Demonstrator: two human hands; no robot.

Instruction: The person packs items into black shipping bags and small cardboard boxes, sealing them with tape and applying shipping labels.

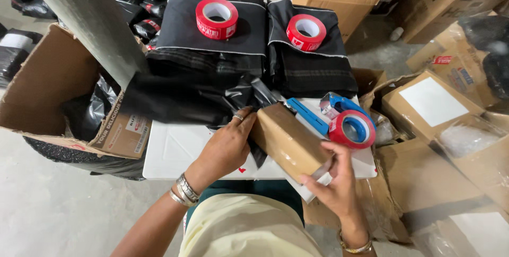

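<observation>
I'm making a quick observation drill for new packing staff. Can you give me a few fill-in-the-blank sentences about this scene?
1. Both hands hold a parcel wrapped in ____ tape.
2. Two loose tape rolls lie on folded ____ cloth.
3. The tape dispenser right of the parcel has a ____ body.
4. The left hand wears a ____ on one finger.

Missing words: brown; black; blue; ring

Soft even indoor light, faint shadows, sharp centre, wide-angle bending at edges.
</observation>
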